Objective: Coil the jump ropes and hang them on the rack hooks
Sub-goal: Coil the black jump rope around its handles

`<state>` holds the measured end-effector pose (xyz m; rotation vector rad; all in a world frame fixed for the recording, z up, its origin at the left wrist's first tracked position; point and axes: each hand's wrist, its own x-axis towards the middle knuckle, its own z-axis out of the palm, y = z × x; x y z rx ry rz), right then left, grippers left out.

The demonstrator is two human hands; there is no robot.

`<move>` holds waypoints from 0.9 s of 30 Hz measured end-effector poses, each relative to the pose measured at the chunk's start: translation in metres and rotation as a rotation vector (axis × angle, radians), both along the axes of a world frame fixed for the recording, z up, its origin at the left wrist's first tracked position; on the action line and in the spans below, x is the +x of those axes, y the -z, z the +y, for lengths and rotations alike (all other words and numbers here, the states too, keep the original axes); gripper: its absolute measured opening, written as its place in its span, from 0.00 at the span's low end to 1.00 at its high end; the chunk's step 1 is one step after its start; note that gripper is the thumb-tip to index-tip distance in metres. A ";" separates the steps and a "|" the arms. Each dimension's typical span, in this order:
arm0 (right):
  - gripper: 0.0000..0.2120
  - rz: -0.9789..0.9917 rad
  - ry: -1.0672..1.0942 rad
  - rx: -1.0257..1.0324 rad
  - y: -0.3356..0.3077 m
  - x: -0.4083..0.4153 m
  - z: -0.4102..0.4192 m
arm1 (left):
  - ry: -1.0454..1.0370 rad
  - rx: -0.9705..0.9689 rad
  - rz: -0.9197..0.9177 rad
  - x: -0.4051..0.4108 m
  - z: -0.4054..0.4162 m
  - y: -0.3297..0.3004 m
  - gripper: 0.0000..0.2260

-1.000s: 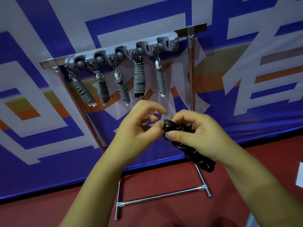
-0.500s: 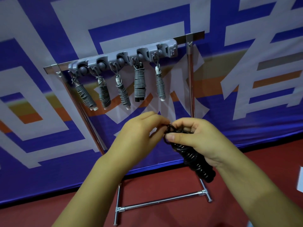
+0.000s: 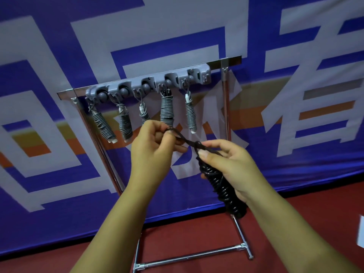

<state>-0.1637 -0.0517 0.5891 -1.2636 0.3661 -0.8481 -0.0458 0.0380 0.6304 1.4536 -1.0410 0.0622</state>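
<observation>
Right hand (image 3: 232, 168): fingers curled round the black coiled jump rope bundle (image 3: 222, 186), thumb pressed at its top. Left hand (image 3: 155, 146): a free black cord loop (image 3: 177, 133) is pinched, drawn up-left. The bundle is held near, below the grey plastic hook rail (image 3: 149, 83) on the chrome rack; five grey coiled ropes (image 3: 167, 109) hang there. Judgement: loop to be kept open and taut, coil clamped, then lifted onto the rail's unoccupied right end.
</observation>
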 end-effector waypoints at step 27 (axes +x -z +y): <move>0.12 0.211 0.177 -0.531 -0.061 0.074 -0.153 | 0.155 0.422 0.151 0.056 -0.162 -0.092 0.03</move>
